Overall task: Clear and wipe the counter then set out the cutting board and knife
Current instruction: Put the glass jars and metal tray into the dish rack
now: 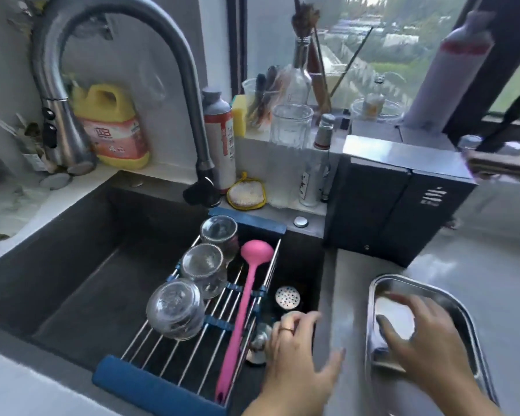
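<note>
A shiny steel tray [460, 298] lies on the grey counter [348, 295] to the right of the sink. My right hand [418, 340] hovers over the tray's near half, fingers spread, holding nothing. My left hand [297, 361], with a ring on one finger, is over the sink's right edge with fingers apart and nothing in it. No cutting board or knife shows itself clearly.
A dark sink [72, 280] holds a roll-up drying rack [192, 340] with three upturned glass jars [174, 310] and a pink ladle [246, 295]. A tall faucet [126, 40] arches above. A black appliance box [397, 199] stands behind the tray; bottles and jars crowd the windowsill.
</note>
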Motion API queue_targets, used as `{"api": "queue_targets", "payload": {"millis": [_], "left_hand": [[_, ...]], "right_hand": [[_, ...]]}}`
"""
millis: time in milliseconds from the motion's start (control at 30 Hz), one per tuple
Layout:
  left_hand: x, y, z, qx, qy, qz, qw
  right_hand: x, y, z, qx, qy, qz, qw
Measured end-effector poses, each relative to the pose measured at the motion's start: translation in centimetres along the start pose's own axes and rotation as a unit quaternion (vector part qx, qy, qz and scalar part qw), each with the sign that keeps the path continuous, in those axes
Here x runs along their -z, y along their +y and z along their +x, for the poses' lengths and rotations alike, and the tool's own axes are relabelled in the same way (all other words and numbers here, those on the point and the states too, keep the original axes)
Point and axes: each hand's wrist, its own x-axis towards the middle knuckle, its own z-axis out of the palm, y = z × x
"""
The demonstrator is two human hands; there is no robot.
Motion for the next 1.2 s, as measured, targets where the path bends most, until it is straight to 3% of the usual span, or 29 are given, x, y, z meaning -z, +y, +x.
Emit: {"api": "queue_targets", "payload": {"millis": [100, 200, 300, 433, 567, 667, 867, 1200], "left_hand": [[-3.3, 2.5, 0.6, -0.021, -0.104, 0.021, 0.994], [-5.5, 4.3, 1.1, 0.016, -0.136, 0.019, 0.990], [-6.9, 5.1, 1.2, 0.094, -0.128, -0.031, 0.987], [-5.8, 5.2, 0.6, 0.135, -0.043, -0.017, 0.990], [-0.3, 3.7, 0.1, 0.105, 0.035, -0.048, 0.993], [5.3, 1.6, -0.1, 0.089, 0.138, -0.040, 0.986], [14.3, -5.1, 1.0, 0.185, 0.286, -0.020, 0.940], [17.3, -10.5, 5.7, 0.210, 0.262, -0.011, 0.942]], "right_hand": [[3.1, 6.2, -1.6, -0.171, 0.036, -0.041, 0.984], [4.7, 8.8, -2.9, -0.308, -0.092, 0.043, 0.946], [4.2, 9.4, -3.9, -0.272, -0.184, 0.084, 0.941], [3.9, 8.9, -4.6, -0.217, -0.174, 0.083, 0.957], [3.8, 6.0, -5.0, -0.158, -0.197, 0.221, 0.942], [3.3, 4.4, -4.9, -0.139, -0.209, 0.294, 0.922], [2.4, 3.3, -4.5, -0.146, -0.219, 0.299, 0.917], [0.1, 0.9, -3.6, -0.146, -0.200, 0.292, 0.924]]}}
